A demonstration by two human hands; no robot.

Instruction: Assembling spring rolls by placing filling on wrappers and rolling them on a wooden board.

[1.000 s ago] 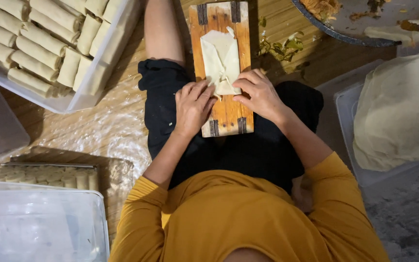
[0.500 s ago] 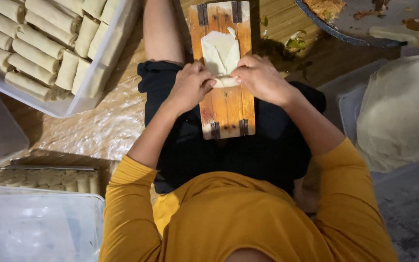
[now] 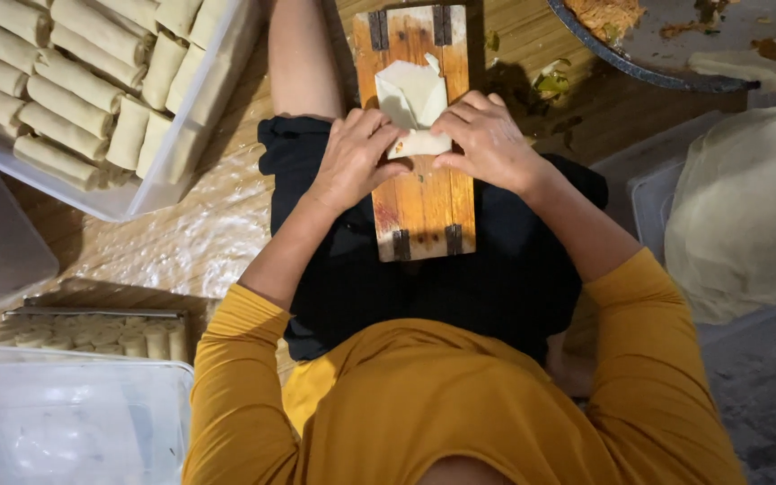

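Note:
A pale spring-roll wrapper [image 3: 413,103] lies half folded on a wooden board [image 3: 424,202] that rests across my lap. My left hand [image 3: 354,157] presses the rolled lower edge of the wrapper from the left, fingers curled over it. From the right, my right hand [image 3: 489,139] grips the same roll with its fingertips. The far flap of the wrapper lies flat, pointing away from me. The filling is hidden inside the fold.
A clear tray [image 3: 127,205] of several finished rolls sits at the upper left. A dark pan [image 3: 666,67] with filling is at the upper right, a stack of wrappers [image 3: 747,207] in a tub at right, a clear lidded box [image 3: 65,422] at lower left.
Both hands have moved up the board, rolling the wrapper away from me. More of the board's near end now shows.

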